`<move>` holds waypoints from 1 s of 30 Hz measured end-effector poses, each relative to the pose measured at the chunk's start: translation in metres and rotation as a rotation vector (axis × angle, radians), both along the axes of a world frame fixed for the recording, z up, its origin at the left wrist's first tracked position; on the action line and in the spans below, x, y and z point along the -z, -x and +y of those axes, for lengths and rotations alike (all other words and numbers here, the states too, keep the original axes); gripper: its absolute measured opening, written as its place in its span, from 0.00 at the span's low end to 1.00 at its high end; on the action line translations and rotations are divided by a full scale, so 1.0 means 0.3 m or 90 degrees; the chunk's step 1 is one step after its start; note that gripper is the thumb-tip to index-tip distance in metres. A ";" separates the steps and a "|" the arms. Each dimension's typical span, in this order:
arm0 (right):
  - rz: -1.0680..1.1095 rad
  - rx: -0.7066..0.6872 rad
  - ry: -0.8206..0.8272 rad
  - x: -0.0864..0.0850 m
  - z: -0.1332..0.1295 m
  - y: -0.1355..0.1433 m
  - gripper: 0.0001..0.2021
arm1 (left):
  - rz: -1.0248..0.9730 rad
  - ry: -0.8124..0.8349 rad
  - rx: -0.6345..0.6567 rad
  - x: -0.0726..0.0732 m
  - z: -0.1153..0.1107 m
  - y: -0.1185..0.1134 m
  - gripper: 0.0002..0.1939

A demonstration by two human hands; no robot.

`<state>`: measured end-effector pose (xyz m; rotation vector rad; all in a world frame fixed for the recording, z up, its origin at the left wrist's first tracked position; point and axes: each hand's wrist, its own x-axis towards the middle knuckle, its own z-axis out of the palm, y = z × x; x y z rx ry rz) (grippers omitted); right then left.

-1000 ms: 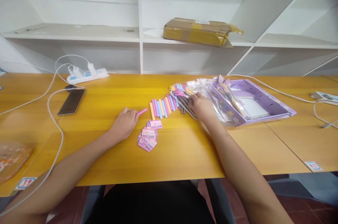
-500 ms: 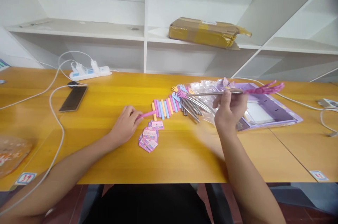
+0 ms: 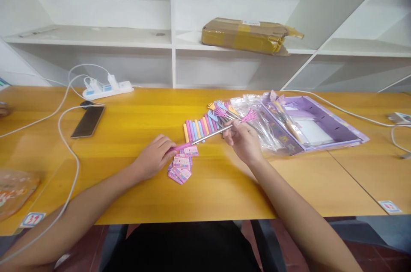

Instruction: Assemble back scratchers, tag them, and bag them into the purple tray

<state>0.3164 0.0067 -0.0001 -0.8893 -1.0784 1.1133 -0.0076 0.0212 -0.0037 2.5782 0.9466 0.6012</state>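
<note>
My left hand point(image 3: 154, 155) is closed on a pink plastic handle point(image 3: 181, 147). Between the fingers of my right hand point(image 3: 244, 142) is the metal rod point(image 3: 210, 134) of a back scratcher, whose pink hand-shaped head point(image 3: 249, 115) sticks out past them. The rod's free end meets the open end of the pink handle; how deep it sits inside cannot be seen. Behind the rod lies a row of yellow, pink and blue handles point(image 3: 199, 128). More scratcher heads point(image 3: 220, 106) are piled beyond it. Pink printed cards point(image 3: 181, 164) lie in a loose stack below the handle.
Clear plastic bags point(image 3: 268, 133) lie against a purple box point(image 3: 334, 124) at right. A phone point(image 3: 88, 121) and a white power strip point(image 3: 109, 90) with trailing cables are at left. A taped cardboard parcel point(image 3: 247, 36) rests on the shelf behind the table.
My right hand has come left and down, bringing the scratcher's rod to the pink handle. The rod has turned from nearly level to slanting. My left hand stays nearly in place.
</note>
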 end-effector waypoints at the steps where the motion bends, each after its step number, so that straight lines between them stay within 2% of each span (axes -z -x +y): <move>1: -0.006 -0.001 0.000 0.003 -0.002 0.003 0.15 | 0.000 0.012 -0.004 -0.001 -0.002 0.000 0.14; 8: -0.003 0.058 -0.021 0.012 0.001 0.014 0.15 | -0.004 0.080 -0.101 0.010 -0.008 0.006 0.16; 18: 0.011 0.035 0.000 0.029 0.004 0.010 0.14 | 0.003 0.085 -0.113 0.020 -0.004 0.004 0.17; 30: -0.062 0.046 -0.046 0.037 0.003 0.000 0.18 | 0.035 0.071 -0.107 0.051 0.005 0.007 0.19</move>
